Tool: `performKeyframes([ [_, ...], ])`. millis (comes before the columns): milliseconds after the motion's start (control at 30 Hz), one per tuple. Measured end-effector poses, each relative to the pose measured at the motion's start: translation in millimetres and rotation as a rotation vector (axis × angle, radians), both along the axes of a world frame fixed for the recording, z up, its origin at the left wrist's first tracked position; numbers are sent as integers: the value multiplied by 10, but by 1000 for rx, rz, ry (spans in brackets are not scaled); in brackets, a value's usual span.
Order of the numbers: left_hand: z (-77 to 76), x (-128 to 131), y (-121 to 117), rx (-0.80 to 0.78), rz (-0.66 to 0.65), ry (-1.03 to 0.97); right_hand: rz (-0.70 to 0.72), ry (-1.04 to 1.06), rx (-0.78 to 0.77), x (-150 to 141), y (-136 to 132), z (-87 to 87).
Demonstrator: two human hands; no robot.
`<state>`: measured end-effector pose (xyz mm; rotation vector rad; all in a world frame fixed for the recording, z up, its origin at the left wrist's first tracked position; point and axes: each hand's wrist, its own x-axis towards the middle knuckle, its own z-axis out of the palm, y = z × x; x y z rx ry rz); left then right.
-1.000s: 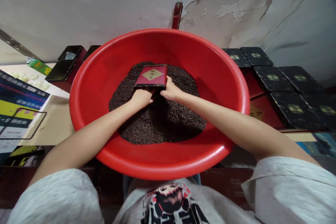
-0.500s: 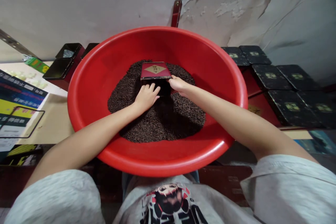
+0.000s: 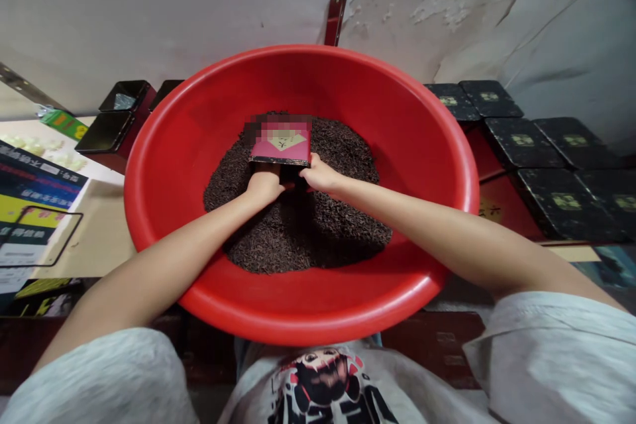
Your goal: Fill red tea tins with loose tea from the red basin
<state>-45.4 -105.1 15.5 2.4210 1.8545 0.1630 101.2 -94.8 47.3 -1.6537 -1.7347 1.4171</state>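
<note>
A red and black tea tin [image 3: 282, 148] with a pale diamond label lies tilted over a heap of dark loose tea leaves [image 3: 278, 245]. The heap fills the bottom of a large red basin [image 3: 318, 305]. My right hand [image 3: 320, 174] grips the tin at its right lower corner, near the dark rim. At the tin's open mouth, my left hand [image 3: 265, 184] reaches in under the rim; its fingers are hidden, apart from a thumb showing in shadow. Whether that hand holds leaves cannot be seen. Part of the tin's upper side is blurred by blocks.
Several lidded tins [image 3: 541, 146] stand in rows on the right. Open dark tins [image 3: 112, 126] are at the left, near a green packet [image 3: 63, 122]. A thin black frame [image 3: 79, 228] lies over printed cardboard [image 3: 34, 199]. Behind the basin rises a peeling wall [image 3: 432, 13].
The tin has shifted left and slightly turned. My left hand's fingers, visible on the rim before, have gone inside the mouth. My right hand has moved left with the tin.
</note>
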Motion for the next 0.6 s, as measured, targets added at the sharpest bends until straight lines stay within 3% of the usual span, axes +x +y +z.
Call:
performKeyframes([
  [133,65,17,-33,-23,-42,110,40,5,14,15,-28,-20],
  [333,19,7,-58,-65,-48,89,121,-69,78,67,-32,-60],
  [433,42,-12,-26,53,-110,138,113,-48,87,69,-11,-63],
  [600,140,-8,-18,333,-348,325,39,76,21,121,86,18],
])
